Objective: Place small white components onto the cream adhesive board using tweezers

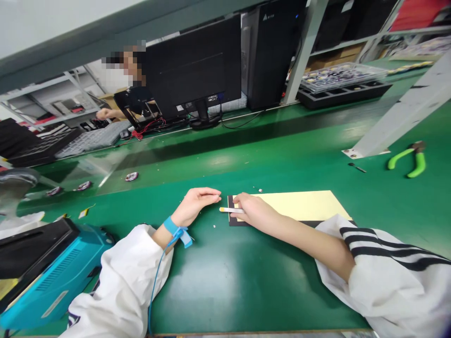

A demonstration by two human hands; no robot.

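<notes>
My left hand [198,203] hovers over the green bench mat, left of a pale yellow sheet [299,204] with a dark border. Its fingers stretch to the right, and nothing shows in them. Around that wrist sits a blue strap [171,226] with a cord. My right hand [254,211] is at the sheet's left end, closed on a slim white strip with a yellow end [226,210]. The strip's tip points left, towards my left hand; its other end is hidden by my fingers. Small white bits [260,190] lie nearby on the mat.
Green-handled cutters [416,159] lie at right beside a metal post [398,110]. A teal and black machine [59,277] stands at left. Several small round parts [131,176] lie at far left. Behind are a monitor [197,65], a clear tray [345,75] and another person's hand [105,113].
</notes>
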